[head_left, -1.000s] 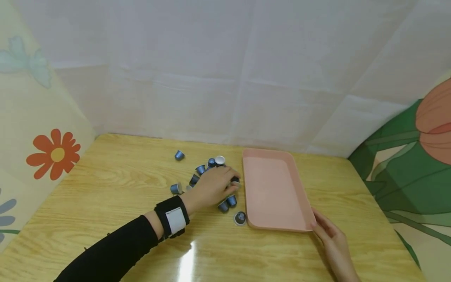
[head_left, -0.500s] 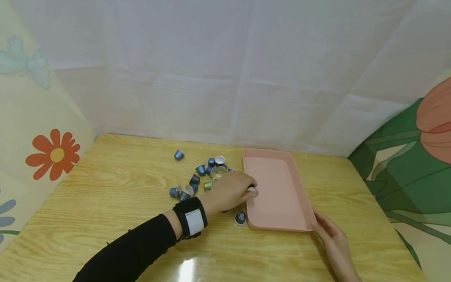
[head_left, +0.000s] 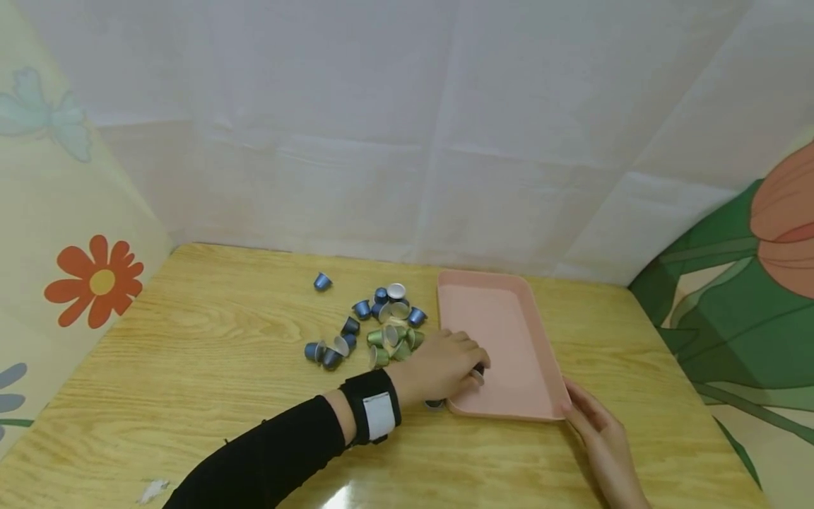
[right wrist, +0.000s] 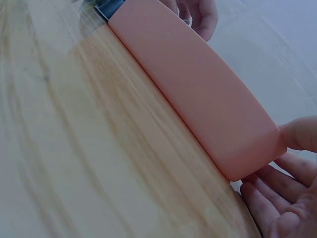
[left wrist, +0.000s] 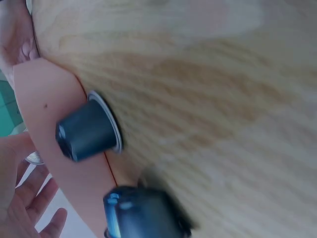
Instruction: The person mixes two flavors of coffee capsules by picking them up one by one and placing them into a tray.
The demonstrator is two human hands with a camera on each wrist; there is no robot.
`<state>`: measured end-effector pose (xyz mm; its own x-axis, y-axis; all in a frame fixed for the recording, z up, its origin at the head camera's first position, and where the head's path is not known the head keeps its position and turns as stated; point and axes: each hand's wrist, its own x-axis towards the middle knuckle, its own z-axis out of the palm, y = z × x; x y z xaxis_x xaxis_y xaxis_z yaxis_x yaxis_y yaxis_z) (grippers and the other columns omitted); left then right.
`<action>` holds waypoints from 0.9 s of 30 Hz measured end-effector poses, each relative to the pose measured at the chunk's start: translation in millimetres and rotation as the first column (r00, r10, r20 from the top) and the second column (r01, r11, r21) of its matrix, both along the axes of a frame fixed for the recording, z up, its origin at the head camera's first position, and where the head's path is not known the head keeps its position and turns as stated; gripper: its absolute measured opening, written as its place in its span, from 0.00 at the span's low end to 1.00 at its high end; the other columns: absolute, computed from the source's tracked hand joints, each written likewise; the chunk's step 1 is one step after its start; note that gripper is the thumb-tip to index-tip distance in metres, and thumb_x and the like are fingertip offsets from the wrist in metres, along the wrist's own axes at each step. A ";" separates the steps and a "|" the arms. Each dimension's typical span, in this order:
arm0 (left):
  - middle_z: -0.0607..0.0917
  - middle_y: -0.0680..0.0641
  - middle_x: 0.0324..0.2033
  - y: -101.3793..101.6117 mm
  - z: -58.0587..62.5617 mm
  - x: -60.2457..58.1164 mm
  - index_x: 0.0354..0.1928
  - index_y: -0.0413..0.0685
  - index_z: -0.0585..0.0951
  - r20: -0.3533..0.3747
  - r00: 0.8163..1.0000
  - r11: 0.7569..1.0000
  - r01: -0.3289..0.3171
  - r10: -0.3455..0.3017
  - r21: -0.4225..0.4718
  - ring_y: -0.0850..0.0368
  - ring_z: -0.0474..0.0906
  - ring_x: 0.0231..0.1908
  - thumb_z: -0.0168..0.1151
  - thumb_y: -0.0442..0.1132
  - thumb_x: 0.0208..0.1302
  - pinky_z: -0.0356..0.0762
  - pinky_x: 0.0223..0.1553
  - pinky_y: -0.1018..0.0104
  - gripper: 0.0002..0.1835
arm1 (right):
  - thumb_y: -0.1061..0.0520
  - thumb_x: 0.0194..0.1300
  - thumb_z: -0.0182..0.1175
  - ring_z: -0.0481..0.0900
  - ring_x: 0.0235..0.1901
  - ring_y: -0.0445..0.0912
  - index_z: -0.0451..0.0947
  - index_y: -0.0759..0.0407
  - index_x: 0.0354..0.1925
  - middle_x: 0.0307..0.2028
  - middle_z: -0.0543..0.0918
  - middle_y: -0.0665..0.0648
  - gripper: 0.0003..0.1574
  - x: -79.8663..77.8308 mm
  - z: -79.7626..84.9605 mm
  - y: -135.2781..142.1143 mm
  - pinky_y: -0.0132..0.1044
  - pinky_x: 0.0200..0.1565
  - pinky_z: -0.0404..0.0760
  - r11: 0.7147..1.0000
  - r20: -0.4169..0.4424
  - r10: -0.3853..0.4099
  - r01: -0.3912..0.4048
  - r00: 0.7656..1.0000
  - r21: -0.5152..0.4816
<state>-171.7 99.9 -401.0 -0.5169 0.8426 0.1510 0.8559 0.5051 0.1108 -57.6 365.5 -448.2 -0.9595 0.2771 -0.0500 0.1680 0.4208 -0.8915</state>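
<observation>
My left hand reaches over the near left part of the pink tray. Its fingertips pinch a dark coffee capsule with a silvery lid, held inside the tray's outline. At the tray's near right corner, my right hand grips the wall, thumb at the rim and fingers outside and below, as the right wrist view shows. In the left wrist view, a dark capsule stands against the tray's outer wall, and another blurred capsule is closer to the camera.
Left of the tray, several green capsules lie clustered on the wooden table. Blue capsules and dark ones surround them, and a lone blue capsule lies farther back. A white cloth hangs behind the table.
My left hand has carried the pinched capsule from the pile rightward and nearer, over the tray. This uncovers the green capsules. My right hand stays at the tray corner.
</observation>
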 end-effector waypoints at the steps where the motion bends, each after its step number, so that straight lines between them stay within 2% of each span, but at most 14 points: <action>1: 0.83 0.57 0.52 1.6 -1.8 0.9 0.55 0.59 0.81 -0.005 1.000 1.000 0.007 -0.007 -0.014 0.61 0.75 0.55 0.61 0.53 0.69 0.70 0.61 0.60 0.17 | 0.43 0.74 0.54 0.64 0.55 0.19 0.64 0.63 0.71 0.60 0.72 0.34 0.38 0.1 0.0 -0.1 0.14 0.50 0.65 1.000 0.003 0.001 -0.001 1.000 0.000; 5: 0.83 0.60 0.52 5.4 -6.2 3.4 0.55 0.62 0.82 -0.048 0.998 0.997 0.027 -0.031 -0.069 0.63 0.75 0.54 0.62 0.54 0.68 0.72 0.57 0.64 0.16 | 0.41 0.74 0.54 0.64 0.56 0.19 0.63 0.63 0.72 0.63 0.72 0.38 0.39 0.1 0.4 -0.8 0.13 0.50 0.65 1.000 0.016 -0.005 0.005 1.000 0.012; 8: 0.83 0.60 0.51 6.0 -6.4 4.2 0.54 0.63 0.82 -0.061 0.997 0.996 0.034 -0.039 -0.080 0.64 0.76 0.53 0.62 0.55 0.68 0.71 0.53 0.68 0.16 | 0.41 0.74 0.54 0.64 0.56 0.19 0.64 0.63 0.71 0.62 0.72 0.38 0.39 0.5 0.7 -1.0 0.13 0.51 0.65 1.000 0.011 -0.005 0.005 1.000 0.018; 13: 0.83 0.59 0.52 6.8 -5.2 3.9 0.54 0.61 0.82 -0.015 1.000 0.997 0.026 -0.027 -0.067 0.64 0.76 0.53 0.62 0.54 0.68 0.71 0.54 0.68 0.16 | 0.43 0.74 0.54 0.64 0.56 0.20 0.64 0.63 0.71 0.62 0.72 0.40 0.38 -0.4 1.1 -0.6 0.13 0.51 0.65 1.000 0.004 0.004 -0.004 1.000 0.025; 23: 0.83 0.58 0.53 6.4 -4.9 4.3 0.54 0.59 0.83 0.071 0.997 0.999 0.024 -0.021 -0.036 0.62 0.75 0.56 0.61 0.51 0.70 0.70 0.59 0.65 0.15 | 0.46 0.75 0.54 0.65 0.53 0.18 0.63 0.64 0.71 0.56 0.72 0.30 0.36 -1.6 -0.1 0.5 0.14 0.51 0.65 0.999 -0.011 0.017 -0.017 1.000 -0.030; 27: 0.82 0.57 0.55 1.3 -1.9 1.1 0.55 0.58 0.83 0.068 0.997 0.999 0.028 -0.026 -0.027 0.61 0.74 0.59 0.59 0.50 0.71 0.68 0.63 0.61 0.15 | 0.47 0.75 0.54 0.66 0.54 0.19 0.64 0.65 0.71 0.55 0.72 0.30 0.35 -1.3 -0.4 -0.2 0.14 0.51 0.66 1.000 -0.028 0.015 -0.016 0.999 -0.021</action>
